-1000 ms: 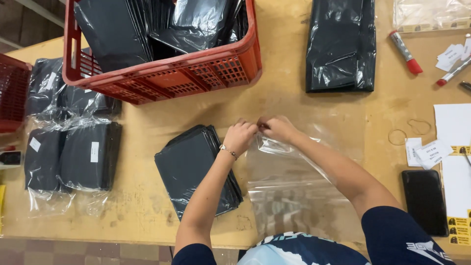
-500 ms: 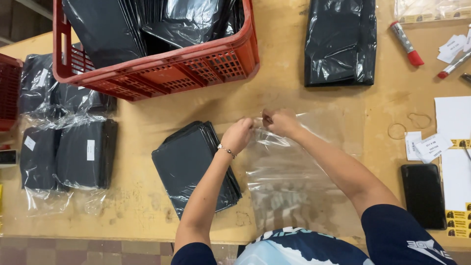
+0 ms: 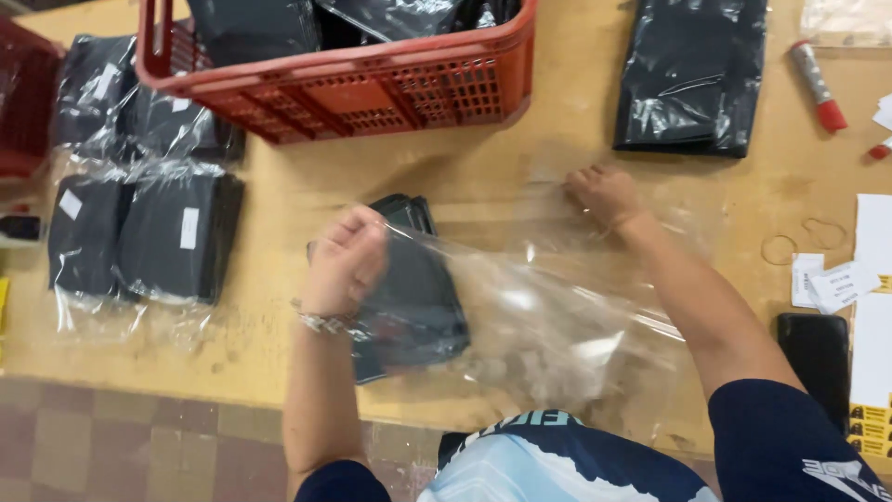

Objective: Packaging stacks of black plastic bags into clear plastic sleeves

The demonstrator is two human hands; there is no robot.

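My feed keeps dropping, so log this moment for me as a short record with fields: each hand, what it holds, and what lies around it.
left hand: left hand grips one edge of the clear plastic bag, lifted over the stack of dark items
right hand: right hand pinches the bag's far edge, low by the table
bag: stretched between both hands, nothing visible inside
behind: red crate holding dark bagged items
left side: bagged dark packs
right side: black bag pile, red marker, rubber bands, phone

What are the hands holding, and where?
Both hold a clear plastic bag at its open edge: left hand at one end, right hand at the other.
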